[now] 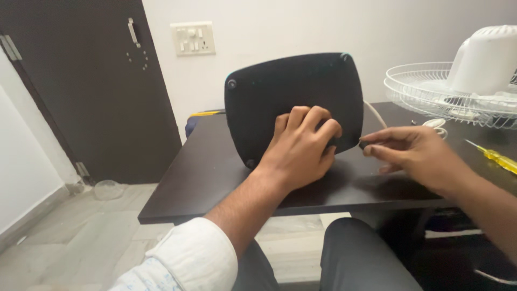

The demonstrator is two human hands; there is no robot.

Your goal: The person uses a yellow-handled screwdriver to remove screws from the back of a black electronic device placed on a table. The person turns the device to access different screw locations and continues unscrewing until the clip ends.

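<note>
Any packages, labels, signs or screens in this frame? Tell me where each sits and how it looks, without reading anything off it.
None: no package, label, sign or screen shows.
Nearest thing to one: a wall switch panel, cream, rectangular, on the white wall right of the dark door.

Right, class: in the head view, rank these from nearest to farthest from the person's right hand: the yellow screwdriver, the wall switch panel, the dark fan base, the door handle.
From the right hand:
1. Dark fan base, just left of the fingertips, tilted up on the table.
2. Yellow screwdriver, lying on the table to the right.
3. Wall switch panel, on the wall, upper left.
4. Door handle, farthest left, on the dark door.
</note>
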